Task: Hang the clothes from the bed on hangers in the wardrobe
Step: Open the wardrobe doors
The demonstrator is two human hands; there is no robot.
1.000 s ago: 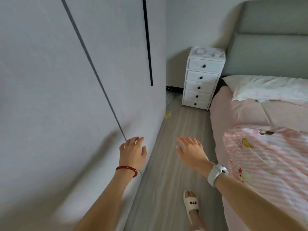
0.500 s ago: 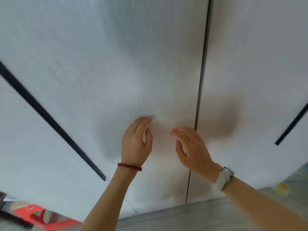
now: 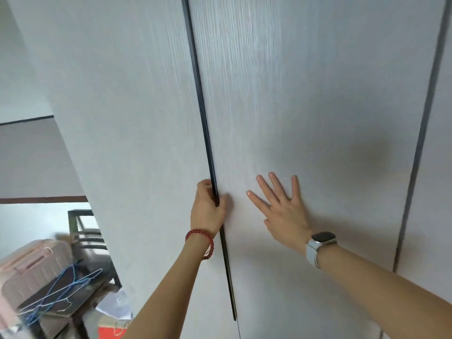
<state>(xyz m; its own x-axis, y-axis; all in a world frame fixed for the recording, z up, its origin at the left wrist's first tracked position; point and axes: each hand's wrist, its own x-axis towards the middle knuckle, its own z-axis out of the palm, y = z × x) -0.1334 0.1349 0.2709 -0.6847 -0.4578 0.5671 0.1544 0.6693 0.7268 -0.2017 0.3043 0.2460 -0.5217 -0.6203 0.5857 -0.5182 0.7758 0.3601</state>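
Both forearms reach up from the bottom edge toward the wardrobe (image 3: 305,106), whose pale wood-grain doors fill most of the view and are shut. The left hand (image 3: 208,211), a red bead bracelet (image 3: 201,241) on its wrist, is clenched around the black vertical handle strip (image 3: 205,123) at a door's edge. The right hand (image 3: 281,206), wearing a white-strapped smartwatch (image 3: 318,245), lies flat and released, fingers spread, on the neighbouring door panel. Lower left, wire hangers (image 3: 61,287) lie heaped beside a pink suitcase (image 3: 31,267). No bed or clothes show.
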